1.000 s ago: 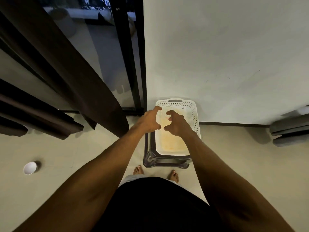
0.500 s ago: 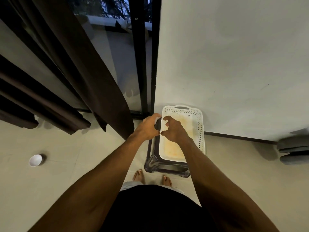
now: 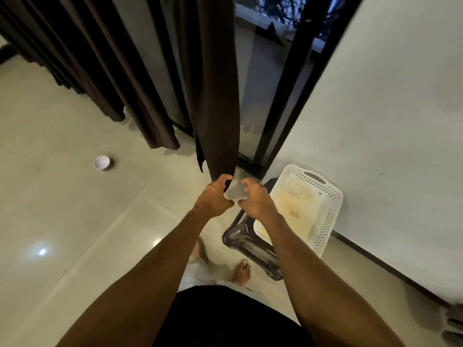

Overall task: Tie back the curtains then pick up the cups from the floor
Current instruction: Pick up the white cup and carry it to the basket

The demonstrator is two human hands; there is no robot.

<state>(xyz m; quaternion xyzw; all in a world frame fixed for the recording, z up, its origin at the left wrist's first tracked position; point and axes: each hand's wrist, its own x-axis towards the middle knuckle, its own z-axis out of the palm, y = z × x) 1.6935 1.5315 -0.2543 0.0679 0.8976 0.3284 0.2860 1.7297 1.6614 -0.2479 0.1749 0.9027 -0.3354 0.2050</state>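
Note:
A dark brown curtain (image 3: pixel 213 96) hangs in front of the glass door, and its lower end reaches just above my hands. My left hand (image 3: pixel 214 197) and my right hand (image 3: pixel 255 199) are close together, fingers curled, holding a small grey piece (image 3: pixel 235 192) between them. The piece is blurred and I cannot tell what it is. My left fingertips are at the curtain's bottom edge. A second bunch of curtain folds (image 3: pixel 100 58) hangs further left. A white cup (image 3: pixel 102 162) stands upright on the floor to the left.
A white perforated basket (image 3: pixel 333 204) sits on a dark stool (image 3: pixel 240 236) against the wall on the right, with a clear cup (image 3: pixel 297 186) inside. The black door frame (image 3: pixel 283 96) stands behind it. My bare feet (image 3: pixel 241 272) are on the pale tiles.
My hands lifted from the basket and moved left to the curtain's lower end, carrying the small piece. The view turned left, so the basket now lies to the right.

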